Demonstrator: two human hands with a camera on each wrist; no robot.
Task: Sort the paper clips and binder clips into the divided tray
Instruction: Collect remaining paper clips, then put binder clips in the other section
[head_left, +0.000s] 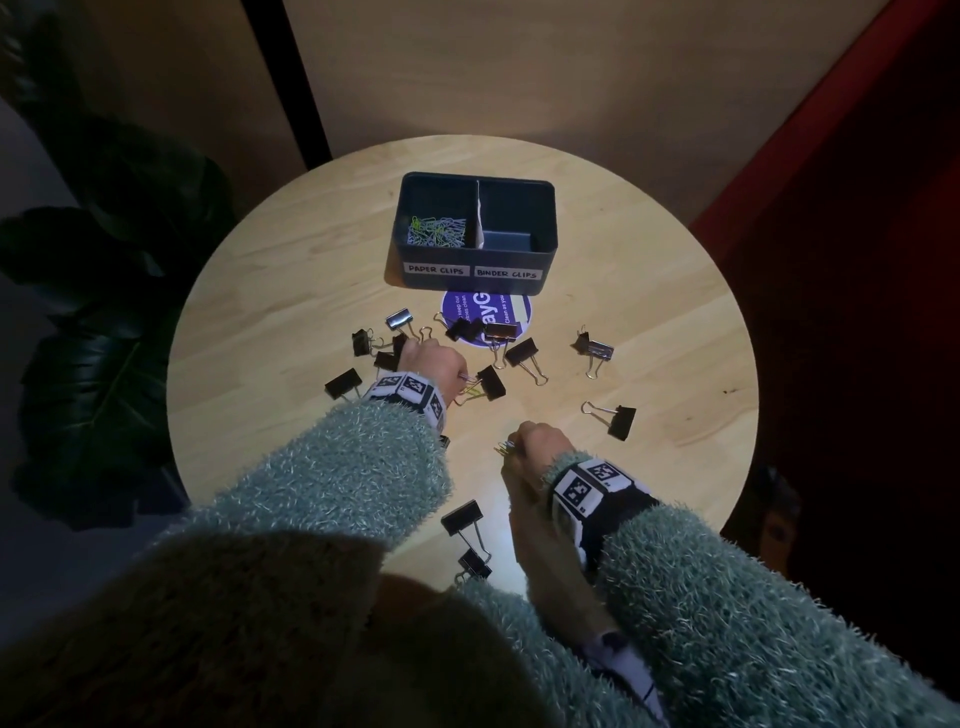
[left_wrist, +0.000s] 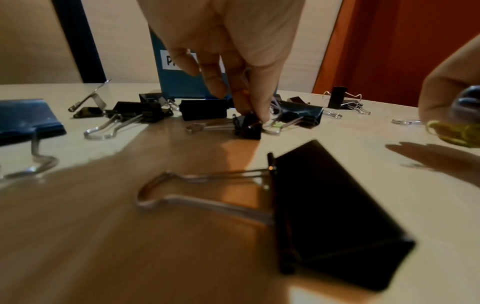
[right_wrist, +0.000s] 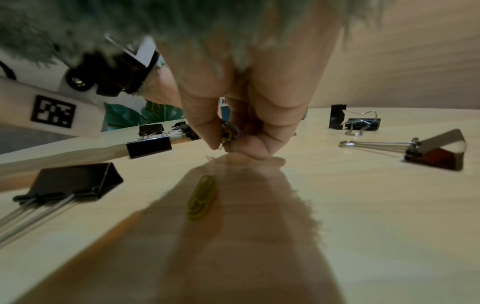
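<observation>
fuzzy sleeves, round wooden table

Left hand low over table, fingers pointing down, fingertips pinched on small black binder clip. Right hand nearer body, fingers curled, pinching few paper clips. Both forearms in fuzzy sleeves.

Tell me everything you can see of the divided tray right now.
The divided tray is a dark blue-grey, plastic-looking rectangular box, upright at the far middle of the round wooden table. A pale divider splits it in two. White labels on its near wall read PAPER CLIPS and BINDER CLIPS. The left compartment holds a heap of paper clips; the right looks empty. Its near edge overlaps a purple sticker. Neither hand touches it.
</observation>
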